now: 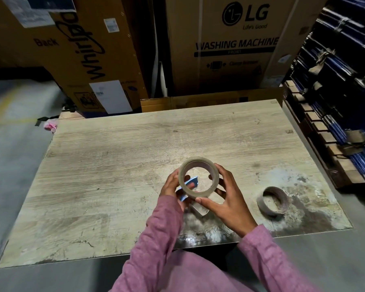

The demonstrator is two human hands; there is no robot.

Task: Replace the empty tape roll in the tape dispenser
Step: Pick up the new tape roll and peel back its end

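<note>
Evidently both hands, left and right, clamped fingers around the tape roll near the tabletop's front edge; the blue dispenser, pinched underneath, risked slipping.

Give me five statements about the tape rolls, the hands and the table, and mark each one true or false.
1. Both hands, left and right, hold the tape roll. True.
2. The empty core lies on the table, to the right of the hands. True.
3. The tape roll rests flat on the table. False: it is held up above the table, its hole facing the camera.
4. The empty core is in the left hand. False: no hand touches it; it lies apart on the table.
5. Something blue shows through the roll's hole, by the left hand. True.
</note>
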